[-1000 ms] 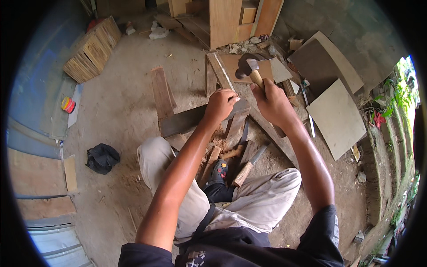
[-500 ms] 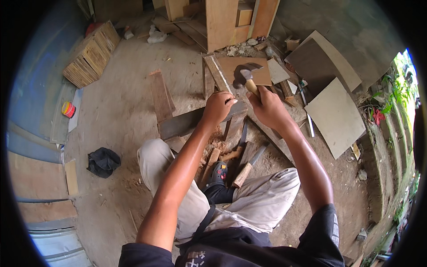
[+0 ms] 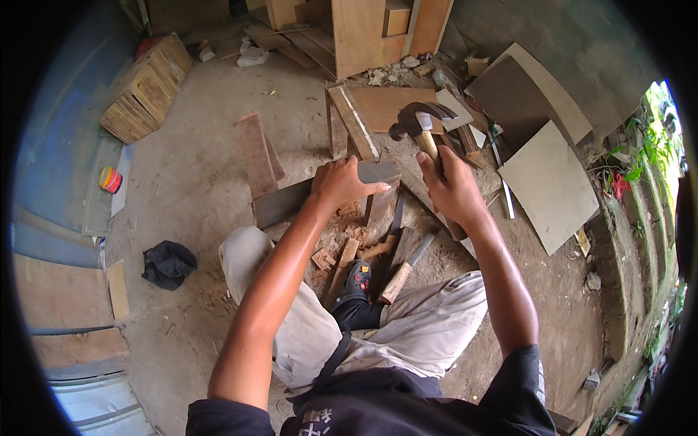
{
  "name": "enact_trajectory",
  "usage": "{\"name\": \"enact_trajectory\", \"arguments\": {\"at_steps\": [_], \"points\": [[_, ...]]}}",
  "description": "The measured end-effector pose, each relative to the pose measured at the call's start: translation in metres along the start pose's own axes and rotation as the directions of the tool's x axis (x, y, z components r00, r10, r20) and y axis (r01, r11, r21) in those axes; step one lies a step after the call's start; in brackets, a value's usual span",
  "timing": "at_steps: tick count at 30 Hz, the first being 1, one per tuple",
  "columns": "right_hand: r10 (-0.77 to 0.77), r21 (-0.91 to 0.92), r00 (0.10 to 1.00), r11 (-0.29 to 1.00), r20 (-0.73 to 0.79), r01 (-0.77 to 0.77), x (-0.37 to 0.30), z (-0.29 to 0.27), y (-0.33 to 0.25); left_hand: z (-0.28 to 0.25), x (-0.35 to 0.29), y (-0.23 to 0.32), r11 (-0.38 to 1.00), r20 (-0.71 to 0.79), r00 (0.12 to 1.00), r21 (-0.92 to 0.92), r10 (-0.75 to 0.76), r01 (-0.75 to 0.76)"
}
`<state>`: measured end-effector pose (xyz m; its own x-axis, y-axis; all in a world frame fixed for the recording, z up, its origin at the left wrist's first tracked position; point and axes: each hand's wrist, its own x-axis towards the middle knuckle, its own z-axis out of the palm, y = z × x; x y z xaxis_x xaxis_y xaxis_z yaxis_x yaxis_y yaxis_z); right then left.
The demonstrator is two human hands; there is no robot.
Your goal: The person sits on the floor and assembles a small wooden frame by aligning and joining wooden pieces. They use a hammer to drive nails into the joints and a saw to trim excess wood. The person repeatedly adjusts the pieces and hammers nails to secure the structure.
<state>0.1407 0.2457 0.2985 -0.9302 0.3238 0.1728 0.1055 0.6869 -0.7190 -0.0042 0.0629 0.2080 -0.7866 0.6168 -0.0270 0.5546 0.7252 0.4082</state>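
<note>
My right hand [image 3: 454,185] grips the wooden handle of a claw hammer [image 3: 422,123], whose dark head is raised above the right end of a grey-brown plank [image 3: 280,206]. My left hand [image 3: 342,184] is clasped over that plank, fingers across its far side and the thumb stretched toward its right end. The plank lies crosswise in front of my knees and meets an upright wooden piece [image 3: 381,202] near the right end. Just beyond, a narrow board with a pale edge [image 3: 354,120] runs away from it. Whether a nail is in the wood cannot be made out.
Near my shoe [image 3: 356,280] lie a knife-like blade with a wooden handle [image 3: 407,270] and wood scraps [image 3: 343,267]. Flat sheets [image 3: 549,190] lie at right, a black cloth bag [image 3: 169,264] at left. A wooden cabinet [image 3: 361,40] stands at the back.
My left hand has gone from a pinch near the plank's right end to a grip farther left. My right hand has moved slightly right with the hammer, whose head has turned.
</note>
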Motion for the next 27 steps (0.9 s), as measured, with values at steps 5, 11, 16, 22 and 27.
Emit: {"name": "enact_trajectory", "arguments": {"at_steps": [5,11,16,22,27], "points": [[0.019,-0.005,0.999,1.000,0.036,-0.019,0.009,-0.002,0.004,-0.007,0.002,0.006,1.000,0.097,0.995,0.014,-0.026,0.024],[0.369,0.468,0.912,0.784,0.180,-0.409,0.002,0.010,0.031,-0.003,0.008,0.000,0.997,0.113,0.993,0.075,-0.018,0.009],[0.475,0.648,0.771,0.436,0.423,-0.624,-0.012,0.023,0.058,0.009,0.010,-0.003,0.996,-0.028,0.998,0.071,0.052,-0.050],[0.426,0.700,0.787,0.382,0.447,-0.604,-0.012,0.029,0.068,0.008,0.010,-0.002,0.996,0.004,1.000,0.090,0.020,-0.021],[0.425,0.708,0.781,0.358,0.457,-0.609,-0.009,0.029,0.075,0.004,0.007,0.004,0.995,0.044,0.999,0.100,-0.024,0.019]]}}
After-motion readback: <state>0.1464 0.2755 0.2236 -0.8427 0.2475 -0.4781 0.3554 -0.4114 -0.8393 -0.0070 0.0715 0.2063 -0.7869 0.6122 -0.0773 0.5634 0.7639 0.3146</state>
